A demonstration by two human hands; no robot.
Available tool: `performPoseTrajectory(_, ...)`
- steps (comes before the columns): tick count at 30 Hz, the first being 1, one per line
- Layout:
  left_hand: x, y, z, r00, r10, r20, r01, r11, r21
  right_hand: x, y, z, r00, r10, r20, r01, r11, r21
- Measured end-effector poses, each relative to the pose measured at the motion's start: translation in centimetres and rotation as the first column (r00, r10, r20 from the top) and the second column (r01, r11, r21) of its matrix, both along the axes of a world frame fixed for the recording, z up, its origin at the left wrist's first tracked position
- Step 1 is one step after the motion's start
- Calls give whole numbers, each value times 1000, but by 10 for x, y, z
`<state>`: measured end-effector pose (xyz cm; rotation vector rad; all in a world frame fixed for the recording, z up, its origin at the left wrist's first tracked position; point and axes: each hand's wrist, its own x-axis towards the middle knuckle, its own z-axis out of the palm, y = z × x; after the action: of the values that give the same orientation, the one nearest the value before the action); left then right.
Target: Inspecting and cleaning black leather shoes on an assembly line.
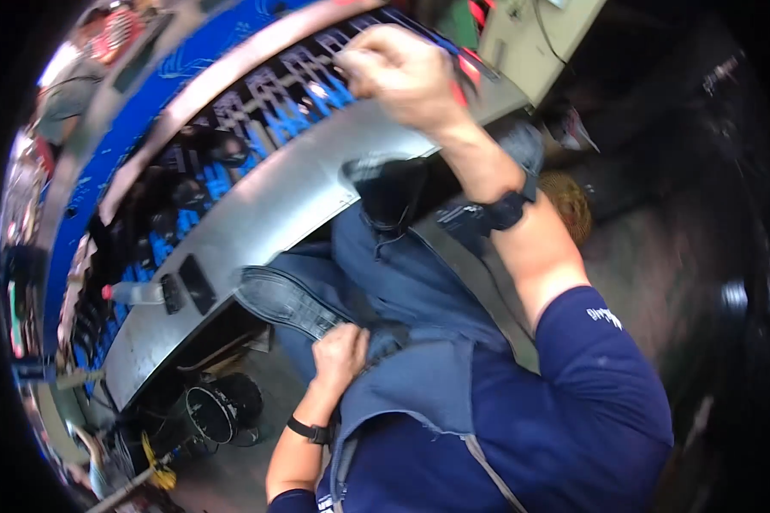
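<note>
Across my lap lies a dark shoe, its black treaded sole turned up and its toe towards the metal ledge. My left hand is closed round the heel end of this shoe. Raised over the far part of the ledge, my right hand has its fingers curled in. It is blurred, and whatever it may hold does not show. Under my right forearm, at the ledge's edge, is a blurred black shape. A blue-grey apron covers my lap.
The curved metal ledge borders a row of blue clamp-like parts. On it lie a flat dark phone-like object and a clear bottle with a red cap. Below stands a black bucket. A pale cabinet rises beyond.
</note>
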<state>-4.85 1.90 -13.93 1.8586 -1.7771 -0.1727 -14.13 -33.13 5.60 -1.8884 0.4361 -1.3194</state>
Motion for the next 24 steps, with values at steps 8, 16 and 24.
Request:
performPoseTrajectory(8, 5, 15, -1, 997, 57, -54, -48, 986, 161, -10, 125, -155, 890, 182, -418, -2, 918, 396)
performPoseTrajectory(16, 40, -20, 25, 806, 292, -515, 203, 680, 704, -3, 152, -150, 805, 155, -573, -9, 969, 248)
performPoseTrajectory(24, 27, -68, 35, 918, -10, -397, 327, 587, 741, -1, 139, -150, 806, 226, -548, -65, 953, 297)
